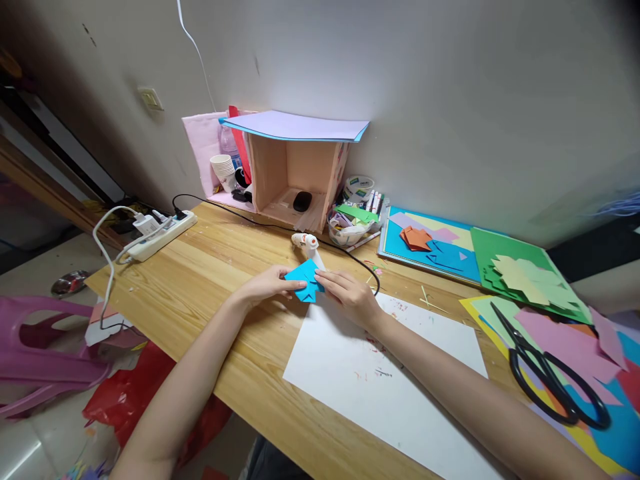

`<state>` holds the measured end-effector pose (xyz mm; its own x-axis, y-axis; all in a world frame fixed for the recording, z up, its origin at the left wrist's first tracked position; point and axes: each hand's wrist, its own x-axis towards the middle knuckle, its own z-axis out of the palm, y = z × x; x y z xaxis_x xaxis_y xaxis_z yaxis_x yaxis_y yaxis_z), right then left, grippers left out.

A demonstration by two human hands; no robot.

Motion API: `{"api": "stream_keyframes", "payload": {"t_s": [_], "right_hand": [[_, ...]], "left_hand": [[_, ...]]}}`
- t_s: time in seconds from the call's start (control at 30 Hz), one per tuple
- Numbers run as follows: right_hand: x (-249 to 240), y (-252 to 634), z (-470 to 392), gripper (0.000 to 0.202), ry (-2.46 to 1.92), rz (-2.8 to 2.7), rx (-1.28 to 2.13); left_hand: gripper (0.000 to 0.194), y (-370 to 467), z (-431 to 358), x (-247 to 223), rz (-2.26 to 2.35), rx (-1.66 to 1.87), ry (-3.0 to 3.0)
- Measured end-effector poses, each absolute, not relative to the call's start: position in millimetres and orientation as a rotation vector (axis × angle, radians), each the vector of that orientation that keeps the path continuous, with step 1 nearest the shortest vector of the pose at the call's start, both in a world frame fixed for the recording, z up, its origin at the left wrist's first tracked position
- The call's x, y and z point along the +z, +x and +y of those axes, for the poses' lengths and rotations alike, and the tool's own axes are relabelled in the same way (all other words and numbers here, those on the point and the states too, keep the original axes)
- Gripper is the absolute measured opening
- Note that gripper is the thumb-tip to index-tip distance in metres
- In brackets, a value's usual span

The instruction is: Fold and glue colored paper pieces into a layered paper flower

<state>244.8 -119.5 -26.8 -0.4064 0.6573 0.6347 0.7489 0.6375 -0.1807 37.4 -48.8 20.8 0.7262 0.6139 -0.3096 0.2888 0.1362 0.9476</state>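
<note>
A small folded piece of blue paper with cuts along its lower part is held just above the table, near the top left corner of a white sheet. My left hand pinches its left side, thumb on top. On its right side, the fingers of my right hand press against the paper. Right behind the blue paper stands a white glue gun, its cable running off to the back. The white sheet carries faint red and dark marks under my right forearm.
Black-handled scissors lie on coloured paper at the right. Cut shapes rest on blue and green sheets behind. An open box and a plastic tub stand by the wall. A power strip sits at the left edge.
</note>
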Motion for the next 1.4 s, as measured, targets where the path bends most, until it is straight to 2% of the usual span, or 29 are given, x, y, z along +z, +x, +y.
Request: {"api": "stream_keyframes", "payload": {"t_s": [0.47, 0.67, 0.8, 0.97, 1.27, 1.4], "right_hand": [[-25, 239, -119, 0.030, -1.029, -2.209, -0.199], [-20, 234, -123, 0.030, -1.095, -1.984, 0.017], [-22, 230, -125, 0.020, -1.272, -1.689, 0.265], [-22, 223, -127, 0.018, -1.370, -1.666, 0.526], [-22, 223, -127, 0.014, -1.398, -1.743, 0.525], [-24, 224, -126, 0.014, -1.384, -1.730, 0.548]], "left_hand": [[0.037, 48, -45, 4, 0.939, 0.369, 1.520], [0.034, 49, -46, 5, 0.993, 0.383, 1.531], [0.033, 50, -47, 7, 0.976, 0.415, 1.537], [0.034, 53, -50, 6, 0.926, 0.462, 1.508], [0.037, 58, -52, 2, 0.882, 0.509, 1.540], [0.030, 58, -52, 5, 0.855, 0.640, 1.663]]}}
